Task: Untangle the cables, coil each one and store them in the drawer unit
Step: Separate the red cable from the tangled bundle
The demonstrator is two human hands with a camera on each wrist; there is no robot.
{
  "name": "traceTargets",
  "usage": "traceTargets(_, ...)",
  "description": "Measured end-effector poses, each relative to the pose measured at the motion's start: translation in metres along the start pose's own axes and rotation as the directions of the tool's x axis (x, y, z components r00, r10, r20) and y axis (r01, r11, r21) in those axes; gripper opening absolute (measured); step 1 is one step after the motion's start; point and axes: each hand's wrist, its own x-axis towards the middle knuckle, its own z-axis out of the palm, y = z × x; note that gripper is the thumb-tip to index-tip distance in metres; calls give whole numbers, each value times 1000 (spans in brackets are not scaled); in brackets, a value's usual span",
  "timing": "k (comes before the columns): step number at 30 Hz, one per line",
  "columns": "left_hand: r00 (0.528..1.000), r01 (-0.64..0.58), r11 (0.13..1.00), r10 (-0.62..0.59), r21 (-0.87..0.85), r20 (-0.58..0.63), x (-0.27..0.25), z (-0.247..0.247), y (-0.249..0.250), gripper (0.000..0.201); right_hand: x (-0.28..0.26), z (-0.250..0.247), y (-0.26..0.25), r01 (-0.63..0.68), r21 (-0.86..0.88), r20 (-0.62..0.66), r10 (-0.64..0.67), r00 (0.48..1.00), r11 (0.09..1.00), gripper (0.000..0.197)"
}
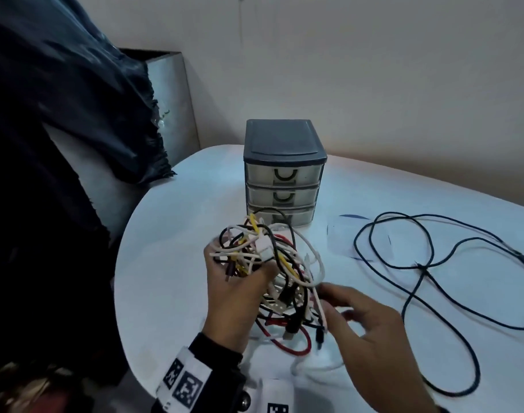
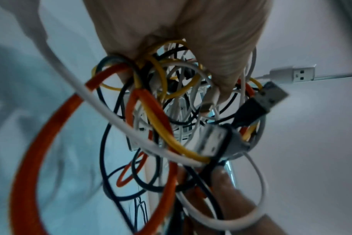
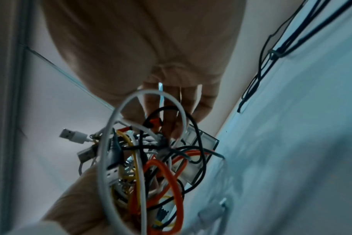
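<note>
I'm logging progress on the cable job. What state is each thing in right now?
Cable tangle: still knotted, lifted, gripped by the left hand.
Right hand: fingers reaching into the tangle; grip unclear.
Black cable: separate, loose on the table, uncoiled.
Drawer unit: upright, all three drawers closed.

Light: dim, cool blue cast, all views | Shadows: soft, weak on counter [image 1: 171, 293] | Glare: none | Blur: right hand [image 1: 371, 338] motion-smeared lower centre of head view; both wrist views soft, near cables [image 2: 151, 127] smeared | Distortion: wide-angle bending at frame edges
</note>
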Motion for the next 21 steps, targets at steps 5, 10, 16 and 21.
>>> traceTargets(5,1000,12,999,-11,49,-23,2,-1,-1,70,7,1,6,9,25,-70,-7,997,1000,26)
traceTargets(10,997,41,994,-34,100,-72,5,-1,2,70,11,-3,9,-3,13,-118,5,993,1000,31)
traceTargets(16,993,57,977,-34,205,-114,10,-6,3,86,2,-11,-1,50,10,131,-51,990,999,43)
traceTargets(21,1000,11,927,-9,375,-6,2,0,10,104,0,-1,-2,9,139,93,-22,995,990,20)
